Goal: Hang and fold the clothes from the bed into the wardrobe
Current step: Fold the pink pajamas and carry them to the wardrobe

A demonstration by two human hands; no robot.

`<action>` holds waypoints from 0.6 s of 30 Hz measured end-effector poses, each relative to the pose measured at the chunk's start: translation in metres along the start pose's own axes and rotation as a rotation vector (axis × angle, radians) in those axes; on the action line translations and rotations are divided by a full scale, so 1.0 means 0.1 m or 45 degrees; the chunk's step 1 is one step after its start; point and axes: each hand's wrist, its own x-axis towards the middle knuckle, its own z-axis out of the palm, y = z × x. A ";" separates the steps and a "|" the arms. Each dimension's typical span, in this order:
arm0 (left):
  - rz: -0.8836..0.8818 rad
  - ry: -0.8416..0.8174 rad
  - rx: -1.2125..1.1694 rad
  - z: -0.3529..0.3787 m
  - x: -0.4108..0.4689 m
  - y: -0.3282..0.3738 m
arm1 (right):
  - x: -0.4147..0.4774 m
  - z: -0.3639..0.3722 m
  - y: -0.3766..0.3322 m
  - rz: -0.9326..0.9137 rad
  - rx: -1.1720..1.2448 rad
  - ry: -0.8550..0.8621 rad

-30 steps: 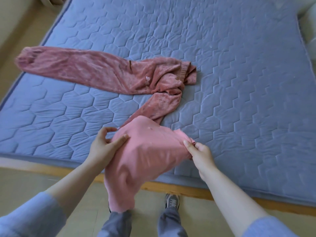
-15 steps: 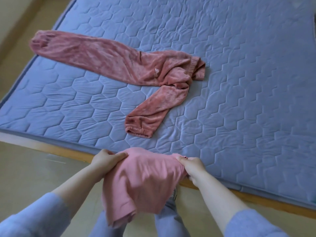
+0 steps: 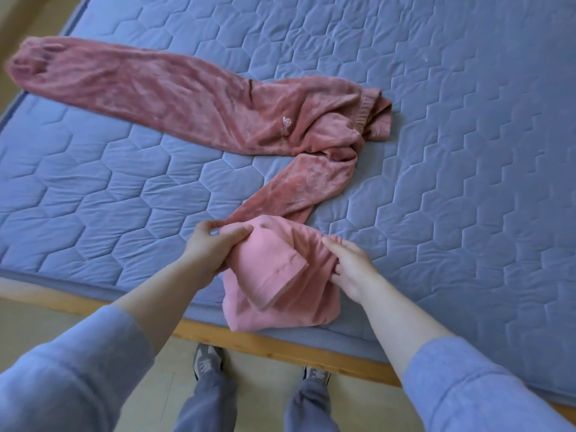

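The cuff of the near leg of the trousers (image 3: 187, 98) is hidden behind the top (image 3: 280, 294) and the left hand (image 3: 215, 247), so I cannot see where it ends. The fingers of this hand go under the upper left corner of the top and only the thumb shows, lying on the cloth; the hand grips the corner. The right hand (image 3: 352, 269) is at the right side of the top, with its fingers bent into the folds and pinching them, and the tips are partly buried. The top lies crumpled at the near edge of the bed (image 3: 452, 151), with a hemmed flap folded over its middle. The trousers lie spread just beyond. Below the bed I see the wooden frame (image 3: 280, 350) and two shoes (image 3: 207, 360), half covered by grey legs
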 end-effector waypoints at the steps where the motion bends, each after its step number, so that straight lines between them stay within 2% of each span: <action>1: -0.018 -0.019 -0.027 0.01 0.05 0.01 | 0.02 0.02 0.02 0.021 -0.006 -0.050; 8: -0.148 -0.139 -0.124 -0.02 0.29 0.05 | 0.13 0.17 0.35 0.005 -0.273 0.044; 11: -0.162 -0.107 -0.145 0.03 0.37 0.00 | 0.19 0.20 0.39 -0.069 -0.304 0.141; 15: -0.048 0.030 -0.013 0.07 0.43 -0.07 | 0.26 0.14 0.29 -0.226 -0.414 0.356; 18: 0.088 0.047 0.168 0.05 0.45 -0.13 | 0.28 0.00 0.23 -0.257 -0.622 0.419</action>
